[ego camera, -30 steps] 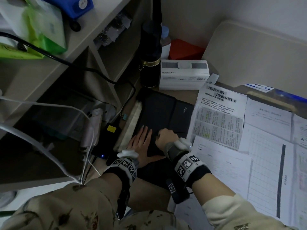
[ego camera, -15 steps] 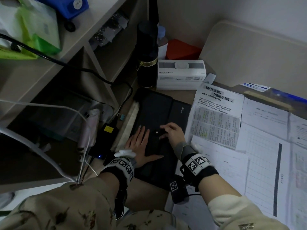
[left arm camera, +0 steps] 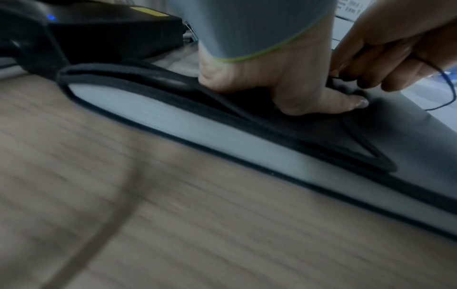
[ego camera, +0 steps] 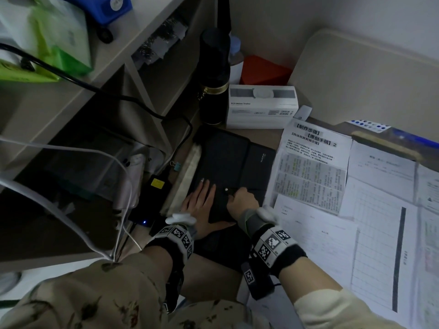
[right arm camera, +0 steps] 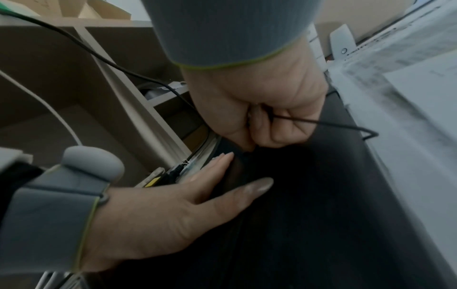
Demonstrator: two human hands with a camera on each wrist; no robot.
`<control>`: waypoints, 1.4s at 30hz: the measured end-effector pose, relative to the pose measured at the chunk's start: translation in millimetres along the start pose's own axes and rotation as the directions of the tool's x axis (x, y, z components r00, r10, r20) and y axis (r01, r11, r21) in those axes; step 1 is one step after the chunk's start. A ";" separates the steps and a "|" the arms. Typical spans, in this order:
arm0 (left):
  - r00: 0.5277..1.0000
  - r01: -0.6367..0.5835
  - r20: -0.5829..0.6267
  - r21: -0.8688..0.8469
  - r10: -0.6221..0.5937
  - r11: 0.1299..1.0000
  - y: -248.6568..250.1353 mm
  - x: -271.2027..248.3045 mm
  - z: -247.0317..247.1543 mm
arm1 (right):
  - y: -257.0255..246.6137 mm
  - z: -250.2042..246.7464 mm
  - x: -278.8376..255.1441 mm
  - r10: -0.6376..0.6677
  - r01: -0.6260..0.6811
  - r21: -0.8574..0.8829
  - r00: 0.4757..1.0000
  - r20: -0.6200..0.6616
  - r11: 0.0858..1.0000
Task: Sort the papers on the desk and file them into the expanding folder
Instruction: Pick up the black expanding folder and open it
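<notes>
A black expanding folder (ego camera: 228, 162) lies flat on the desk's left part, its flap shut and a small round button (ego camera: 226, 189) on it. My left hand (ego camera: 202, 200) rests flat on the flap with straight fingers, thumb (left arm camera: 346, 102) pressed on the flap's edge. My right hand (ego camera: 242, 201) is curled beside the button and pinches the thin black elastic cord (right arm camera: 321, 122), also a loop (left arm camera: 442, 88) in the left wrist view. Printed papers (ego camera: 313, 167) lie spread out to the folder's right.
A white box (ego camera: 261, 106), a black bottle (ego camera: 213, 74) and a red box (ego camera: 263, 70) stand behind the folder. Shelves (ego camera: 71, 103) with cables and a black charger (ego camera: 156, 186) are on the left. A beige chair back (ego camera: 368, 77) rises at the far right.
My right hand reached forward over the button half a second ago, then drew back and curled round the elastic cord. The left hand stayed flat on the flap.
</notes>
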State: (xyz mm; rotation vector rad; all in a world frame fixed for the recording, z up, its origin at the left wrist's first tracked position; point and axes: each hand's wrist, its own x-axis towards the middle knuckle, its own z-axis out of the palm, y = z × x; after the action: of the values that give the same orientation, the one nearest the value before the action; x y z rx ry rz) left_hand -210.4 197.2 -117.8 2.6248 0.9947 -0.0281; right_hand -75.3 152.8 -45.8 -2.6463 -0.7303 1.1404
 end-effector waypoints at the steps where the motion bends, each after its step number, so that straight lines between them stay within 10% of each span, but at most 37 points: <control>1: 1.000 0.002 0.000 -0.004 -0.002 1.000 0.3 0.0 0.1 | -0.4 -2.4 -0.5 -0.017 0.018 -0.064 1.000 0.021 0.998; 7: 0.999 -0.018 -0.032 -0.017 0.017 1.000 1.5 0.3 -2.7 | -9.6 -5.1 -0.8 -0.173 0.195 -0.201 0.978 0.119 0.960; 19: 0.999 0.020 -0.043 0.014 -0.019 1.000 2.0 1.3 3.3 | 8.9 -24.1 29.5 -0.204 0.263 0.324 0.958 -0.203 0.909; 25: 0.999 0.034 -0.012 0.013 -0.034 0.999 2.7 2.2 2.8 | 20.1 -20.4 30.9 -0.137 0.093 0.698 0.991 0.008 0.711; 30: 0.999 0.036 0.002 0.008 -0.036 0.999 4.5 2.6 0.7 | 23.6 -20.7 27.7 -0.082 0.107 0.383 0.993 -0.082 0.917; 34: 0.999 0.040 0.025 0.009 -0.040 0.999 3.5 2.1 -0.6 | 18.4 -25.9 20.6 -0.065 0.051 0.147 0.994 0.088 0.988; 38: 0.999 0.017 0.030 -0.049 -0.016 0.999 3.7 1.7 -1.7 | 10.1 -15.1 18.4 -0.219 0.226 0.020 0.912 0.346 0.974; 42: 0.999 0.018 0.040 -0.097 -0.014 0.995 7.3 1.8 -4.3 | -4.5 -6.2 11.2 -0.456 0.433 0.141 0.843 0.288 0.890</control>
State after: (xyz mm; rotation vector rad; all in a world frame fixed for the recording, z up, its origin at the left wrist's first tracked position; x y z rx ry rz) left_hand -204.7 194.6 -111.8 2.5184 0.9782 -0.0340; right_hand -65.9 162.5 -47.1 -2.0852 -1.2564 1.4162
